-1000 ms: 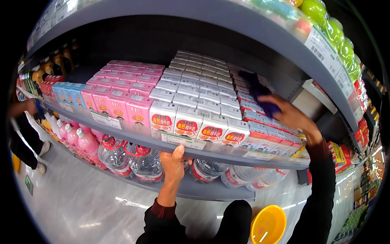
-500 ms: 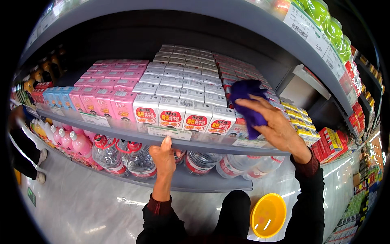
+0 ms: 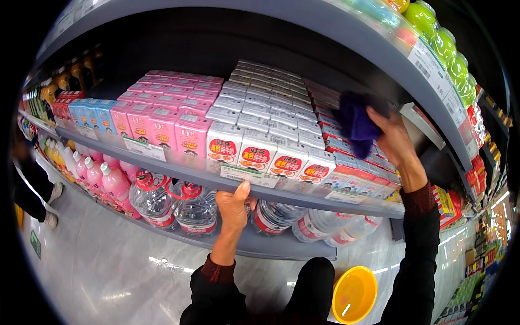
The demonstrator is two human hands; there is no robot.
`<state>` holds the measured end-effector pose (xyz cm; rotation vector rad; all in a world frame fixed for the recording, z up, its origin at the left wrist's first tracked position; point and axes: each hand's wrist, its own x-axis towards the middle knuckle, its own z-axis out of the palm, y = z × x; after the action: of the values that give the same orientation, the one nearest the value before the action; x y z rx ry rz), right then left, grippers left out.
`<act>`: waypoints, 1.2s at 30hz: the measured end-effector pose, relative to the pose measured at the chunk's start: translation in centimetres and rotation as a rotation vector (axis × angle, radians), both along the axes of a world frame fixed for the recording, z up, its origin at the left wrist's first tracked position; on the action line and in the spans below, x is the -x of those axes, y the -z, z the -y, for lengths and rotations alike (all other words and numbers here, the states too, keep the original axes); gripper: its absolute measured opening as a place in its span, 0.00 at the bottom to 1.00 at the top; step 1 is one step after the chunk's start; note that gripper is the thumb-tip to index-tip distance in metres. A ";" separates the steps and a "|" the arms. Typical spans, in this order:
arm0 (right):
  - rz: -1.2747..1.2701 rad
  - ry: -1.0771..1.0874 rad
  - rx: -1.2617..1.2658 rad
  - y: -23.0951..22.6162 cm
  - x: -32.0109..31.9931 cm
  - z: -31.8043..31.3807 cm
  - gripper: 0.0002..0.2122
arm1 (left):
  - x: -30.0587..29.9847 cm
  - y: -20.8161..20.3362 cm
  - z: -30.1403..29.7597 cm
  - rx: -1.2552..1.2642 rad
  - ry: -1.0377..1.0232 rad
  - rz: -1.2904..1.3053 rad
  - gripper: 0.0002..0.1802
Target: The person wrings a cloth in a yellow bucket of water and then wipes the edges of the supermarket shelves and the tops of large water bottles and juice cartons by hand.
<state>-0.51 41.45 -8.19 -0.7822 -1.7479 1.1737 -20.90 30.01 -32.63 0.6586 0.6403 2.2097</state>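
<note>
In my right hand [image 3: 400,142] is a bunched purple cloth [image 3: 356,127], over the red-topped drink cartons [image 3: 338,145] toward the right end of the shelf. Some of those cartons are hidden behind the cloth and my arm. My left hand [image 3: 233,208] is closed on the front edge of the shelf [image 3: 206,167], thumb against the price-label strip and fingers underneath. Just above that hand stand rows of white milk cartons [image 3: 255,149]. Pink cartons [image 3: 162,127] and a few blue ones [image 3: 97,112] line up to their left.
Large clear water bottles [image 3: 196,211] and pink bottles [image 3: 115,181] stand on the low shelf. A yellow basin [image 3: 355,295] with liquid sits on the floor by my right knee. Overhead runs another shelf edge [image 3: 325,21]. At the far left, another person's legs [image 3: 35,184] show.
My right hand has carried the cloth back and to the right, away from the front cartons. My left hand keeps its hold on the shelf edge. The view has shifted slightly.
</note>
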 end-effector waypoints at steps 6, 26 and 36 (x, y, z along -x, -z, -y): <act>0.951 -0.475 -1.020 3.0 9.3 5.8 0.27 | -0.3 -0.6 -0.1 0.063 -0.013 0.057 0.07; 0.886 0.037 -0.269 2.1 20.3 -11.1 0.28 | -0.7 -0.2 -0.5 -0.031 0.091 -0.047 0.13; 0.930 -0.558 -0.585 1.0 10.1 2.5 0.19 | 1.2 -0.4 0.9 0.088 0.057 -0.050 0.11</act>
<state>-10.63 38.90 -9.16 -0.4972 -3.0366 0.5257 -22.08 29.13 -32.22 0.6807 0.7313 2.1051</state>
